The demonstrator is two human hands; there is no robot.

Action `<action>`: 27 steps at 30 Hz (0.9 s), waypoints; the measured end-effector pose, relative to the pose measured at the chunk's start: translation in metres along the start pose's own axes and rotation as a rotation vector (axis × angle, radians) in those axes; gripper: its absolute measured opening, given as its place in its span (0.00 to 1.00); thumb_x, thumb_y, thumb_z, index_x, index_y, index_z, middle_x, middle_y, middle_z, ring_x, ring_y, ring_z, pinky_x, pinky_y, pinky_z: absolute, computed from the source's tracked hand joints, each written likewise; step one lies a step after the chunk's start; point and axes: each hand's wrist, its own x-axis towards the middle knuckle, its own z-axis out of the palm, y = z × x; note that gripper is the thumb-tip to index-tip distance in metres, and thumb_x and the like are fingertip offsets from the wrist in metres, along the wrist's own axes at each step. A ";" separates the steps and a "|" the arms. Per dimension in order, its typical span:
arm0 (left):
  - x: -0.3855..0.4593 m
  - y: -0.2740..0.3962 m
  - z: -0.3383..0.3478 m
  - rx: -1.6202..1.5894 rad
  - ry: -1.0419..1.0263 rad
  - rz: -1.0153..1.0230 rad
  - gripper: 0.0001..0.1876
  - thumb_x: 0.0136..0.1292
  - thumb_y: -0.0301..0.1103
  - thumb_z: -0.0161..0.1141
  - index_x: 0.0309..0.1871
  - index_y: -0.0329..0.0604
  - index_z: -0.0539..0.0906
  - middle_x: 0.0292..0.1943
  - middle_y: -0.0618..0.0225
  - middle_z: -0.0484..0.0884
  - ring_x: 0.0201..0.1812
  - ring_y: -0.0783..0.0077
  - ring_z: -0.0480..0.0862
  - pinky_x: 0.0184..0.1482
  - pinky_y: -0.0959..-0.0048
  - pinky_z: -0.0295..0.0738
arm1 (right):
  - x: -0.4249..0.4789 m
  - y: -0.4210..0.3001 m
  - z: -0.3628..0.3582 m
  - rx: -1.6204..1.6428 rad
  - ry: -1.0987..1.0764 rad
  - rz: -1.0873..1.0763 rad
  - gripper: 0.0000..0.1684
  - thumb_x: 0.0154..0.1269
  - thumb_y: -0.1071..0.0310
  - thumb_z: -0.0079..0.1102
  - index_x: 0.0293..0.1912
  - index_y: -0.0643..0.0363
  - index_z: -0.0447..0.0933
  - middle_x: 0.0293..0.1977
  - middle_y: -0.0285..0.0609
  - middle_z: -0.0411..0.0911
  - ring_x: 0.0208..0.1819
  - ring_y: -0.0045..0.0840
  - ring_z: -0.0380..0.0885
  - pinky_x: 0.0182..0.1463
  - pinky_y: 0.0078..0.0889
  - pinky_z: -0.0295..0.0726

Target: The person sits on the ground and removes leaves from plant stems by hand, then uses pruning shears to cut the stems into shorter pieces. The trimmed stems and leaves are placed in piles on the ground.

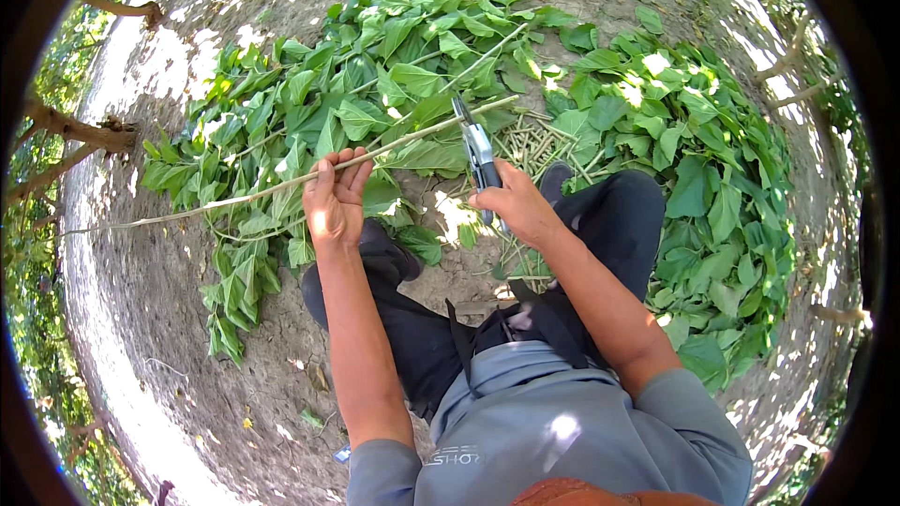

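Note:
My left hand (339, 193) holds a long, thin, leafless branch (274, 188) between thumb and fingers. The branch slants from the lower left to the upper right in front of me. In my right hand (517, 200) is a pair of pruning shears (478, 147) with dark handles, its blades at the branch near its thicker right end. Whether the blades touch the bark, I cannot tell. Just right of the shears, several short cut stick pieces (531, 140) lie heaped on the ground. Leafy branches (365, 84) are spread beyond my left hand.
A large heap of green leaves (724, 225) curves around my right side. My bent legs and dark shoes (390, 253) frame bare, cracked soil (450, 277). Tree limbs (84, 130) stand at the left edge, others at the right. A small blue object (342, 454) lies near my left sleeve.

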 end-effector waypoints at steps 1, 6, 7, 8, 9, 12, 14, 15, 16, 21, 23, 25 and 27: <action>0.000 -0.001 0.002 -0.006 -0.005 0.003 0.12 0.73 0.35 0.54 0.46 0.33 0.76 0.46 0.52 0.82 0.54 0.49 0.81 0.58 0.51 0.80 | 0.000 0.001 -0.001 -0.003 0.012 -0.004 0.16 0.54 0.66 0.63 0.41 0.63 0.71 0.28 0.34 0.72 0.30 0.17 0.70 0.35 0.22 0.69; 0.001 -0.002 0.005 -0.013 -0.036 -0.005 0.10 0.72 0.33 0.53 0.46 0.32 0.76 0.46 0.51 0.83 0.53 0.48 0.82 0.56 0.52 0.81 | -0.002 0.002 -0.001 0.056 0.065 0.023 0.16 0.53 0.66 0.63 0.39 0.64 0.72 0.28 0.34 0.71 0.30 0.17 0.70 0.35 0.22 0.68; 0.001 -0.002 0.005 -0.006 -0.028 -0.007 0.11 0.72 0.33 0.54 0.47 0.33 0.76 0.46 0.51 0.83 0.53 0.49 0.82 0.56 0.52 0.81 | -0.001 0.004 -0.002 0.042 0.072 0.011 0.16 0.54 0.66 0.63 0.39 0.64 0.73 0.28 0.34 0.72 0.30 0.17 0.70 0.35 0.22 0.68; 0.001 -0.002 0.004 0.001 -0.020 -0.008 0.11 0.72 0.34 0.54 0.48 0.33 0.76 0.46 0.51 0.83 0.53 0.49 0.82 0.56 0.53 0.81 | -0.001 0.008 -0.003 0.027 0.079 -0.001 0.15 0.54 0.66 0.63 0.39 0.64 0.73 0.28 0.34 0.72 0.30 0.17 0.70 0.35 0.22 0.68; 0.001 -0.001 0.004 0.007 -0.011 -0.009 0.12 0.72 0.34 0.54 0.49 0.34 0.75 0.46 0.51 0.83 0.53 0.50 0.82 0.56 0.53 0.81 | -0.001 0.010 -0.004 0.012 0.086 -0.014 0.15 0.54 0.66 0.62 0.39 0.64 0.73 0.28 0.34 0.73 0.30 0.17 0.70 0.35 0.22 0.68; -0.002 0.003 0.000 -0.010 0.116 0.050 0.13 0.73 0.36 0.53 0.51 0.36 0.74 0.44 0.53 0.83 0.50 0.52 0.84 0.52 0.56 0.84 | -0.001 0.014 -0.010 0.042 0.101 0.034 0.15 0.54 0.65 0.62 0.38 0.63 0.73 0.27 0.35 0.73 0.29 0.17 0.71 0.34 0.22 0.69; -0.005 0.005 -0.008 -0.014 0.169 0.043 0.13 0.73 0.37 0.51 0.51 0.37 0.73 0.43 0.55 0.83 0.48 0.53 0.84 0.48 0.58 0.84 | -0.004 0.022 -0.018 -0.013 0.096 0.072 0.14 0.53 0.66 0.62 0.38 0.63 0.73 0.27 0.35 0.74 0.29 0.17 0.71 0.34 0.23 0.69; -0.002 0.007 -0.009 -0.014 0.182 0.057 0.13 0.74 0.38 0.50 0.52 0.38 0.72 0.42 0.56 0.83 0.46 0.54 0.85 0.46 0.58 0.85 | -0.002 0.023 -0.021 -0.037 0.092 0.069 0.14 0.53 0.67 0.62 0.38 0.63 0.73 0.27 0.35 0.74 0.28 0.17 0.71 0.33 0.23 0.69; -0.001 0.006 -0.004 -0.004 0.196 0.050 0.12 0.74 0.37 0.49 0.51 0.39 0.72 0.42 0.56 0.82 0.45 0.55 0.85 0.44 0.59 0.85 | -0.005 0.024 -0.022 0.046 0.129 0.060 0.13 0.53 0.68 0.61 0.38 0.62 0.73 0.27 0.35 0.74 0.28 0.17 0.71 0.33 0.22 0.69; 0.000 0.002 0.007 0.075 0.238 0.007 0.11 0.74 0.37 0.50 0.49 0.39 0.73 0.40 0.58 0.82 0.42 0.58 0.86 0.41 0.61 0.85 | -0.010 0.035 -0.034 0.191 0.149 0.119 0.15 0.52 0.71 0.60 0.41 0.64 0.72 0.25 0.35 0.73 0.25 0.18 0.71 0.29 0.23 0.70; -0.001 0.001 0.003 0.068 0.206 -0.009 0.11 0.74 0.37 0.51 0.49 0.39 0.73 0.39 0.58 0.82 0.42 0.59 0.86 0.40 0.62 0.86 | -0.010 0.034 -0.033 0.191 0.152 0.144 0.16 0.52 0.71 0.61 0.41 0.65 0.71 0.24 0.35 0.73 0.24 0.18 0.71 0.27 0.24 0.70; -0.003 0.000 0.002 0.075 0.176 -0.022 0.11 0.73 0.37 0.52 0.48 0.39 0.74 0.39 0.58 0.82 0.41 0.59 0.86 0.40 0.63 0.86 | -0.013 0.031 -0.034 0.178 0.151 0.161 0.16 0.52 0.71 0.61 0.41 0.66 0.71 0.24 0.36 0.73 0.24 0.19 0.71 0.27 0.23 0.71; -0.004 -0.001 0.002 0.082 0.187 -0.029 0.10 0.73 0.37 0.52 0.47 0.39 0.74 0.39 0.58 0.82 0.41 0.59 0.86 0.40 0.63 0.86 | -0.013 0.036 -0.035 0.188 0.155 0.168 0.16 0.52 0.71 0.61 0.41 0.66 0.71 0.24 0.36 0.73 0.24 0.19 0.72 0.27 0.23 0.71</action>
